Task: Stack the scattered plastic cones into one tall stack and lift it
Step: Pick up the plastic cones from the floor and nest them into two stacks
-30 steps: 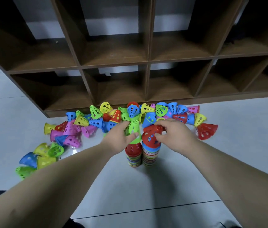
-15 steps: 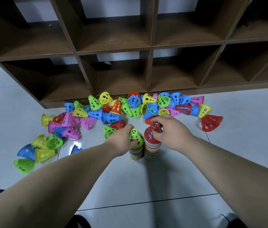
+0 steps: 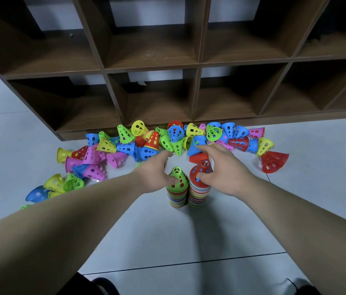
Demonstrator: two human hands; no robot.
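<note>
Cones all over the place, basically. Two multicoloured stacks stand upright and touching on the grey tiled floor (image 3: 189, 235), just below the middle of the frame. The left stack (image 3: 175, 199) is capped by a green cone (image 3: 178, 175), and the right stack (image 3: 198, 195) by a red cone (image 3: 202, 169). Both look about the same height.

The left hand (image 3: 156, 170) comes in from the lower left. Its thumb rests against the side of the green cone, while its fingers (image 3: 163, 156) are stretched out loose toward the pile and aren't gripping anything.

The right hand (image 3: 226, 170) comes in from the lower right and does pretty much the same. Its thumb is on the lower side of the red cone and its fingers (image 3: 214, 149) are spread and relaxed, with nothing held. The fingertips reach a blue cone (image 3: 197, 143) at the near edge of the pile, though I can't tell if they actually touch it.

The loose cones (image 3: 138, 143) lie in a jumbled band across the middle of the frame, along the foot of a dark brown cubby shelf (image 3: 153, 67) that fills the upper half. They're blue, green, yellow, pink and red, most of them tipped on their sides. A smaller clump trails toward the left edge. One larger red cone (image 3: 274, 160) lies on its side at the right end, a bit apart from the rest.
</note>
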